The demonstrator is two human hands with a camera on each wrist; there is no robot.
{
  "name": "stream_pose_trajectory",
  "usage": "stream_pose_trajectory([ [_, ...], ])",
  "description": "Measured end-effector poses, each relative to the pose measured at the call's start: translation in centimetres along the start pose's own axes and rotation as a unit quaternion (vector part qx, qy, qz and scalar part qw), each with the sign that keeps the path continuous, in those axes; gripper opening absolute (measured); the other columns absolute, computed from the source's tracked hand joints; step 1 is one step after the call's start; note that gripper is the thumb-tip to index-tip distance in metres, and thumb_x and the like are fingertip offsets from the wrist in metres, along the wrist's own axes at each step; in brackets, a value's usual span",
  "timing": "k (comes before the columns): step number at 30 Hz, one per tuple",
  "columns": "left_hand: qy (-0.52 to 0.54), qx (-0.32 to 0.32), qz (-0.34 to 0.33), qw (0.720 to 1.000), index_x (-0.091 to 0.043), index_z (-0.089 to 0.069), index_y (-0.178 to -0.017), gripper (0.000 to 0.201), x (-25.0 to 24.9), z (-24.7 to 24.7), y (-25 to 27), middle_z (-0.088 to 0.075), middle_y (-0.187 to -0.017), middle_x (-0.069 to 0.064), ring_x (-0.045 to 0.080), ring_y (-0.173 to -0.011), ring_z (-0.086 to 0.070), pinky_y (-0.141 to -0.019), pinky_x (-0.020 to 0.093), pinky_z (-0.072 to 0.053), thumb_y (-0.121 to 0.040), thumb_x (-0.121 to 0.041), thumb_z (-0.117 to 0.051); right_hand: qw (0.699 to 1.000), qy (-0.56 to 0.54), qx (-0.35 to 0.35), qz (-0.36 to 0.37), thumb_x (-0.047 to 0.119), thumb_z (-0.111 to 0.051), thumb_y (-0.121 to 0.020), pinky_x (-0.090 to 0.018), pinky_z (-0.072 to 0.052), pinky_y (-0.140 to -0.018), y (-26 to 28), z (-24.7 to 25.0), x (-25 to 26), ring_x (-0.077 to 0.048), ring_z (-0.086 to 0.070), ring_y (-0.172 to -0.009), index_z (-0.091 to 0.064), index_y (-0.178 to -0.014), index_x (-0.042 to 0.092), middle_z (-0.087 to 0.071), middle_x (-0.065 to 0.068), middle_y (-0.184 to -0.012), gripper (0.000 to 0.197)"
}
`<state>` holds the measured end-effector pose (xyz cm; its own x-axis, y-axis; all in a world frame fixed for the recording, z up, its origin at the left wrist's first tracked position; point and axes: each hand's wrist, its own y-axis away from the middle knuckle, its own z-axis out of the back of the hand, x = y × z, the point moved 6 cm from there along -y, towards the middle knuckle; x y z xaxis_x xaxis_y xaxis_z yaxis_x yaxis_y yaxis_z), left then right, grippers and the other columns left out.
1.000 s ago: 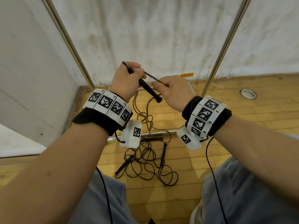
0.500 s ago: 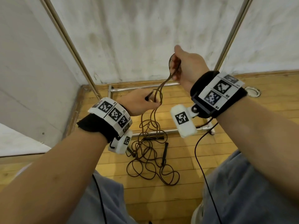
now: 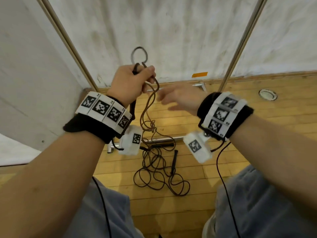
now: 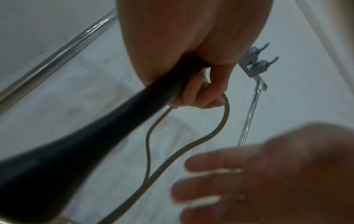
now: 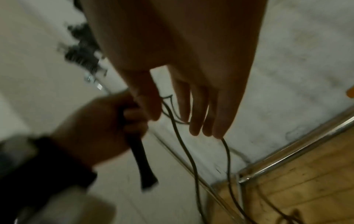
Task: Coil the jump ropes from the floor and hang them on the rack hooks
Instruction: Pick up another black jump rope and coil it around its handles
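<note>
Standing over the wooden floor [image 3: 223, 117] by the metal rack [image 3: 243, 36], I have most of the brown jump rope [image 3: 161, 170] lying in a loose tangle down there, with another black handle [image 3: 174, 160] resting among the loops. Only a short stretch runs up from that heap to my left hand [image 3: 130, 81], whose fingers are curled tight round one handle [image 4: 107, 119] and the first small loop [image 3: 139, 54], which stands above my knuckles. My right hand [image 3: 180, 98] hangs just beside it, fingers straight and spread, gripping nothing, though cord strands trail close past the fingertips [image 5: 199, 130]. To coil well, I judge I should draw each length up evenly, match every new loop to the first, and shake out the knot-like snarl [image 3: 151, 127] before it reaches my grip.
</note>
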<state>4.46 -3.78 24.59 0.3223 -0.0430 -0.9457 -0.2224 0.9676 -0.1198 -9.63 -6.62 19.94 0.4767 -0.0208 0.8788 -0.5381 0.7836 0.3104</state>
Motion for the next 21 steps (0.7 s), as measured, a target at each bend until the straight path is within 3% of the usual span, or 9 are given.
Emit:
stream_pose_trajectory([
  [3,0.093,0.014,0.025,0.995,-0.013,-0.066,-0.079,0.022,-0.3,0.3,0.0,-0.067,-0.066,-0.003,0.01,-0.045,-0.046,-0.043,0.02,-0.034,-0.094,-0.026,-0.058,0.991,0.122,0.057,0.018,0.04,-0.064,-0.084,-0.039,-0.043,-0.1,0.2,-3.4,-1.2,-0.015,-0.054,-0.112,-0.047,-0.135,0.023,-0.057,0.007,-0.121,0.056],
  [5,0.127,0.032,0.028,0.991,-0.011,-0.065,-0.081,0.022,-0.6,0.3,0.0,-0.067,-0.066,-0.002,0.01,-0.043,-0.044,-0.042,0.02,-0.032,-0.096,-0.024,-0.056,0.988,0.144,0.048,0.032,0.048,-0.062,-0.084,-0.037,-0.043,-0.098,-0.1,-4.7,-1.9,-0.014,-0.056,-0.11,-0.042,-0.137,0.024,-0.057,0.006,-0.122,0.061],
  [8,0.171,0.055,0.034,0.983,-0.01,-0.063,-0.08,0.024,-1.1,0.4,0.3,-0.065,-0.065,-0.001,0.01,-0.041,-0.042,-0.041,0.02,-0.029,-0.097,-0.023,-0.051,0.99,0.131,0.031,0.039,0.048,-0.059,-0.086,-0.032,-0.044,-0.092,-0.6,-5.4,-2.3,-0.014,-0.056,-0.108,-0.042,-0.138,0.021,-0.056,0.0,-0.128,0.061],
  [10,0.192,0.068,0.038,0.978,-0.01,-0.062,-0.081,0.025,-1.3,0.5,0.5,-0.063,-0.065,-0.001,0.01,-0.041,-0.041,-0.041,0.021,-0.029,-0.098,-0.022,-0.049,0.989,0.136,0.05,0.041,0.042,-0.058,-0.089,-0.028,-0.04,-0.089,-0.6,-5.9,-2.5,-0.013,-0.055,-0.109,-0.049,-0.133,0.021,-0.058,0.001,-0.127,0.05],
  [13,0.201,0.067,0.043,0.976,-0.01,-0.06,-0.081,0.025,-1.3,0.9,0.7,-0.059,-0.066,0.0,0.011,-0.043,-0.04,-0.042,0.021,-0.028,-0.099,-0.021,-0.046,0.981,0.186,0.059,0.021,0.03,-0.057,-0.091,-0.024,-0.039,-0.083,-0.7,-6.3,-3.0,-0.014,-0.056,-0.106,-0.067,-0.108,0.02,-0.063,0.006,-0.107,0.022],
  [16,0.207,0.049,0.053,0.976,-0.011,-0.059,-0.08,0.026,-1.1,1.5,0.5,-0.057,-0.065,-0.001,0.011,-0.044,-0.039,-0.043,0.022,-0.028,-0.1,-0.022,-0.046,0.978,0.208,-0.024,0.012,0.033,-0.06,-0.088,-0.024,-0.043,-0.063,-0.9,-4.9,-2.9,-0.014,-0.059,-0.081,-0.067,-0.081,0.018,-0.062,0.005,-0.078,0.019],
  [18,0.195,0.038,0.054,0.979,-0.012,-0.059,-0.08,0.026,-0.9,1.8,0.3,-0.058,-0.067,-0.002,0.011,-0.048,-0.042,-0.044,0.021,-0.029,-0.099,-0.025,-0.046,0.97,0.18,-0.158,0.04,0.04,-0.062,-0.083,-0.025,-0.035,-0.052,-0.6,-2.9,-2.0,-0.011,-0.048,-0.062,-0.052,-0.068,0.022,-0.051,0.006,-0.065,0.026],
  [20,0.167,0.032,0.05,0.984,-0.013,-0.06,-0.08,0.026,-0.9,1.9,0.3,-0.06,-0.073,-0.001,0.011,-0.055,-0.048,-0.045,0.02,-0.031,-0.099,-0.027,-0.048,0.958,0.095,-0.253,0.093,0.043,-0.066,-0.079,-0.024,-0.03,-0.052,0.1,-1.3,-0.9,-0.007,-0.04,-0.061,-0.042,-0.076,0.025,-0.043,0.009,-0.072,0.03],
  [21,0.155,0.033,0.047,0.986,-0.013,-0.06,-0.079,0.026,-0.9,1.8,0.3,-0.061,-0.075,0.0,0.011,-0.058,-0.052,-0.045,0.02,-0.032,-0.099,-0.027,-0.049,0.961,0.06,-0.245,0.112,0.044,-0.067,-0.079,-0.023,-0.033,-0.055,0.1,-1.2,-0.6,-0.004,-0.043,-0.066,-0.043,-0.087,0.026,-0.046,0.011,-0.081,0.03],
])
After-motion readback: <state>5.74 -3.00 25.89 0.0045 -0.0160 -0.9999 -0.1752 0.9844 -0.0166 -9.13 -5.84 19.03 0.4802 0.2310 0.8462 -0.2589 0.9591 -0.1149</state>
